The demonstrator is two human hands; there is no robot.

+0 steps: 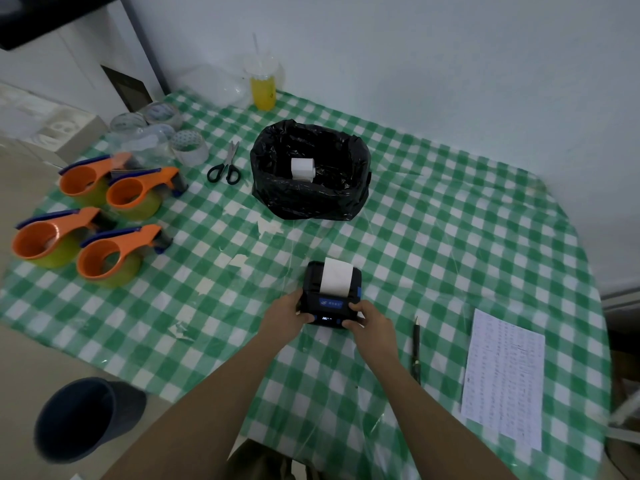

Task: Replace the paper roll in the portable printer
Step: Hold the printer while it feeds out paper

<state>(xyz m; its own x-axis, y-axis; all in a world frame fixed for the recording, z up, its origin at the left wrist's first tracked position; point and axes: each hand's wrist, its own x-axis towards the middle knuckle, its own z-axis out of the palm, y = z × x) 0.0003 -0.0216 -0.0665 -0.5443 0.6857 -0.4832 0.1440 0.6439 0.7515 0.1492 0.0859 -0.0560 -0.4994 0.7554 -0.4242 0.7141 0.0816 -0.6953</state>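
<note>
Head view: both hands on printer (331, 295), paper (336, 276) sticking out the top.
Left hand (290, 310) and right hand (371, 318) closed around its sides on the bench (450, 237).

Matt black plastic printer (332, 296), white paper strip (336, 275), glossy checked plastic tablecloth (450, 237).

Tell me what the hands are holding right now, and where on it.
The printer, at its near end: left hand on the left side, right hand on the right. It rests on the table.
</note>
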